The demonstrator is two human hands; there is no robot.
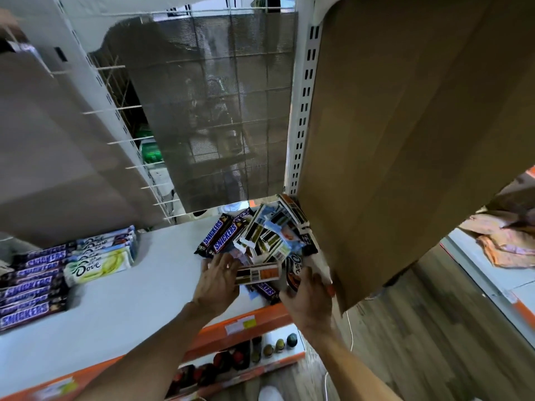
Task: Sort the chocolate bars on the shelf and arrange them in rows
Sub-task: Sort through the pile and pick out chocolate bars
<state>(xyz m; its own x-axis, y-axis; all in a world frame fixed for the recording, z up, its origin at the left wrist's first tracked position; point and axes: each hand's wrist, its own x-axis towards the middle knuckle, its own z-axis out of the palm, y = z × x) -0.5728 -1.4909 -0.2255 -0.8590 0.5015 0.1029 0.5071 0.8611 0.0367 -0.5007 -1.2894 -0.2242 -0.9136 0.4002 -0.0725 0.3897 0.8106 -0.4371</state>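
1. The shelf (130, 299) is a smooth white board with a glossy orange front lip that carries paper price tags.
2. At its left end, long Snickers bars (29, 287) in shiny dark wrappers lie side by side in a tight row. Just behind them stands a row of pale Dove bars (98, 264); the nearest has a white and lime-green wrapper.
3. Toward the right end, well apart from those rows, a loose pile (269, 235) of flat, rectangular bars lies crisscrossed. Many are back side up, showing barcodes and printed panels.
4. The left hand (217, 279) has its fingers curled over the left end of an upturned bar (257, 274), pinching it at the pile's near edge. The bar's back shows a barcode and an orange patch.
5. The right hand (309, 302) is wrapped round a dark Dove bar (293, 270) just right of the upturned bar.
6. A large matte brown cardboard sheet (405, 140) with a rounded corner leans over the pile's right side.
7. Behind the shelf hangs a grey mesh panel (217, 111), beside a white slotted metal upright (304, 111).
8. Below, round-capped bottles (260, 351) stand on a lower tier, above a wood-grain floor (434, 328).
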